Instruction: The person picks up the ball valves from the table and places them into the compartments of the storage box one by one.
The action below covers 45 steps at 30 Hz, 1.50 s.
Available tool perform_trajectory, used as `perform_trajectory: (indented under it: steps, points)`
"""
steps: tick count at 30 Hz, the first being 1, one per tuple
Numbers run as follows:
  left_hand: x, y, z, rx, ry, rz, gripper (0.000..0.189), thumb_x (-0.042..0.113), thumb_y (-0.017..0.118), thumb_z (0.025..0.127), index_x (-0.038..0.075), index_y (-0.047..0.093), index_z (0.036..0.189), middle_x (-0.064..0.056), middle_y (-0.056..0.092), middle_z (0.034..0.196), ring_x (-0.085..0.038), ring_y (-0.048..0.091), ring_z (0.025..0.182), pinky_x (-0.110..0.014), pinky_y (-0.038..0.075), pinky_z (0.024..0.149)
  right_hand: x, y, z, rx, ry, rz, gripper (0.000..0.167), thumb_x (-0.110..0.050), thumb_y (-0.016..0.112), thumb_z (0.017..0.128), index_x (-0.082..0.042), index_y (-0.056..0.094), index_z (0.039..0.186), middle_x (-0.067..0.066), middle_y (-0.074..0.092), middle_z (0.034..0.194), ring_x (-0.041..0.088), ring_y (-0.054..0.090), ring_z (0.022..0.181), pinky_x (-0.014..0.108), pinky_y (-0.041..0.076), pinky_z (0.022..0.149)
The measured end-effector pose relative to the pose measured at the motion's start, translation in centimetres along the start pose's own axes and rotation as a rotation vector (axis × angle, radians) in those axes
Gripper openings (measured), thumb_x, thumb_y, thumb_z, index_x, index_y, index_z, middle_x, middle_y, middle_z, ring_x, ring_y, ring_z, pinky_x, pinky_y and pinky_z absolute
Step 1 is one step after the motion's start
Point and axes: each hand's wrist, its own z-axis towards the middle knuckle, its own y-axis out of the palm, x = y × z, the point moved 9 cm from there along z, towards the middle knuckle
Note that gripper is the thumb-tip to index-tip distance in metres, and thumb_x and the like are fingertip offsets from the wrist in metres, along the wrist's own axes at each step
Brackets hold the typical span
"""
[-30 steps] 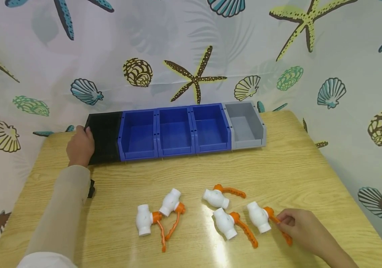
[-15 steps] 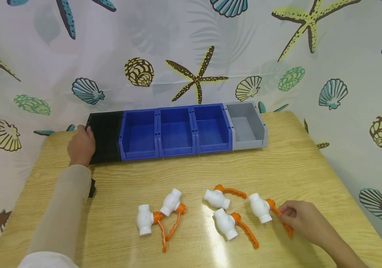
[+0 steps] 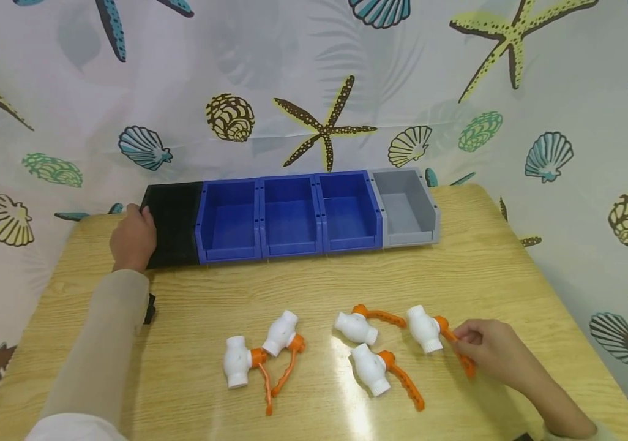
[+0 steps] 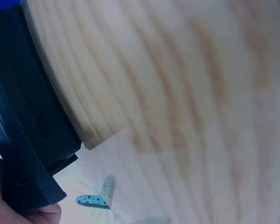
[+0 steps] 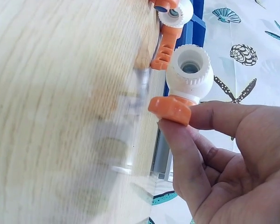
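Observation:
At the left end of the bin row, my left hand (image 3: 133, 239) grips the side wall of the black bin (image 3: 173, 226). The left wrist view shows the bin's dark wall (image 4: 35, 98) with fingers (image 4: 49, 214) curled at its edge. On the right, my right hand (image 3: 493, 352) pinches the orange lever of a white plastic ball valve (image 3: 424, 329) between thumb and fingertips. In the right wrist view this valve (image 5: 189, 74) points its ribbed open end at the camera. Close to its left lies another ball valve (image 3: 356, 327), lever toward it; one more valve (image 3: 370, 369) lies just nearer.
Three blue bins (image 3: 290, 214) and a grey bin (image 3: 404, 205) continue the row along the back. Two more ball valves, one upright (image 3: 236, 361) and one slanted (image 3: 281, 334), lie left of centre with levers meeting. A shell-print cloth (image 3: 314, 73) hangs behind the wooden table (image 3: 292, 282).
My right hand has moved the pinched valve away from me, toward the bins, up beside the far valve's lever. The left hand stays on the black bin.

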Motion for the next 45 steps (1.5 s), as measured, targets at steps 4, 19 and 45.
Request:
perform_trajectory:
  steps: [4, 19, 45]
  points:
    - [0.0, 0.0, 0.0, 0.003, 0.006, -0.001, 0.055, 0.038, 0.014, 0.101, -0.008, 0.04, 0.116, -0.032, 0.055, 0.091, -0.047, 0.057, 0.077, -0.053, 0.041, 0.058, 0.2, -0.1, 0.3, 0.009, 0.012, -0.014, 0.005, -0.008, 0.065, 0.083, -0.005, 0.067, 0.087, -0.003, 0.062, 0.073, 0.009, 0.057, 0.064, 0.024, 0.047, 0.054]
    - [0.3, -0.3, -0.2, -0.004, 0.005, -0.003, 0.055, 0.037, 0.014, 0.101, -0.009, 0.04, 0.115, -0.032, 0.055, 0.09, -0.047, 0.057, 0.076, -0.053, 0.041, 0.056, 0.5, -0.9, 1.8, 0.044, -0.007, -0.049, 0.004, -0.007, 0.065, 0.083, -0.005, 0.067, 0.086, -0.001, 0.062, 0.073, 0.01, 0.057, 0.063, 0.024, 0.046, 0.052]
    - [0.2, -0.3, -0.1, -0.004, 0.001, -0.035, 0.057, 0.039, 0.013, 0.1, -0.008, 0.041, 0.116, -0.034, 0.055, 0.094, -0.051, 0.056, 0.081, -0.057, 0.041, 0.06, 0.5, -2.1, 4.8, 0.069, -0.014, -0.047, 0.008, -0.009, 0.066, 0.083, -0.001, 0.067, 0.087, 0.002, 0.063, 0.072, 0.015, 0.056, 0.058, 0.026, 0.044, 0.049]
